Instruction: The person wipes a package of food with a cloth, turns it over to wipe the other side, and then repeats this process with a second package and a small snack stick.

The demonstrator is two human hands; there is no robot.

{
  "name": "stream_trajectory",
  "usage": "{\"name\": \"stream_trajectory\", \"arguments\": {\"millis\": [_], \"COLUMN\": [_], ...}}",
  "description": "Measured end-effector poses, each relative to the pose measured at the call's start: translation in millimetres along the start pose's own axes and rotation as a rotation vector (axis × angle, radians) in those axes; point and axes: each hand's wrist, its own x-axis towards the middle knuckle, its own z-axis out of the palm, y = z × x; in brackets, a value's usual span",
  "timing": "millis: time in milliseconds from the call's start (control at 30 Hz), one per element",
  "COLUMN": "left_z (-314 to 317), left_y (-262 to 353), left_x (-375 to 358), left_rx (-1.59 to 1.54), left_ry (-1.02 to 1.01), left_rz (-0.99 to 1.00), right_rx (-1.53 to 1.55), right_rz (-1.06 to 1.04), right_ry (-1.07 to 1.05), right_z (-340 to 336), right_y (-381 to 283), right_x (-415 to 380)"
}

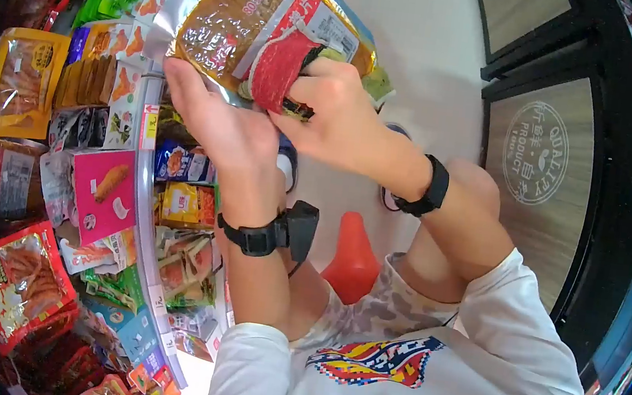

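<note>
A large silver-edged food packet [231, 17] with brown contents, a clear window and a red-and-white label is held up at the top of the view. My left hand [219, 118] grips its lower edge, fingers mostly behind the packet. My right hand [342, 114] is closed around a folded red cloth [276, 70], which lies against the front of the packet by the label. Dark and green patches show beside the red; part of the cloth is hidden in my fingers. Both wrists wear black bands, the left with a small black box.
Shelves on the left hold many snack packets, including a yellow packet [26, 83], a red packet [21, 284] and a pink packet [104, 187]. A shelf edge [144, 200] with price tags runs beside my left arm. A red stool [351, 261] and a black-framed cabinet [538, 185] stand nearby.
</note>
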Motion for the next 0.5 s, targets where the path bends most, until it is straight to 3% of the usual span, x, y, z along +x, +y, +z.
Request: {"name": "stream_trajectory", "arguments": {"millis": [267,400,500], "left_z": [-12.2,-13.1,-10.7], "left_y": [3.2,5.6,7.6], "left_x": [6.3,9.7,5.7], "left_rx": [-0.099,-0.093,-0.061], "left_ry": [-0.017,-0.058,-0.044], "left_rz": [-0.099,-0.102,-0.109], "right_rx": [-0.035,-0.096,-0.195], "right_rz": [0.049,0.069,0.136], "right_ry": [-0.124,-0.041,0.151], "right_z": [-11.8,-21.9,-28.3], "right_y": [5.2,11.1,23.5], "right_x": [3.7,10.9,17.1]}}
